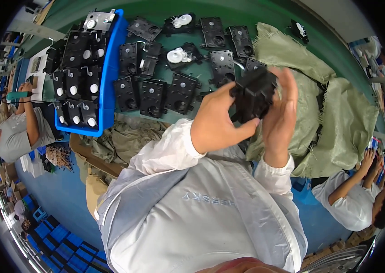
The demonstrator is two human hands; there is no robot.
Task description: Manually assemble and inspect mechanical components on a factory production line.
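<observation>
Raised above the green table edge, a black plastic housing [252,93] is between my two hands. My left hand [217,123] grips it from the left, with the thumb along its lower edge and the fingers mostly hidden behind it. Against its right side lies my right hand [281,111], its long fingers pointing up and fingertips bent towards the top of the part. Beyond them, several flat black plastic housings [181,93] with small round white or grey pieces lie in rows. Two of these carry larger white gear-like wheels [179,55].
At the left, a blue bin [110,77] holds several black assemblies with white round knobs. Green woven sacks [338,123] cover the table's right side. A cardboard box [95,157] with crumpled cloth is beneath the edge. Other people [22,127] work at both sides.
</observation>
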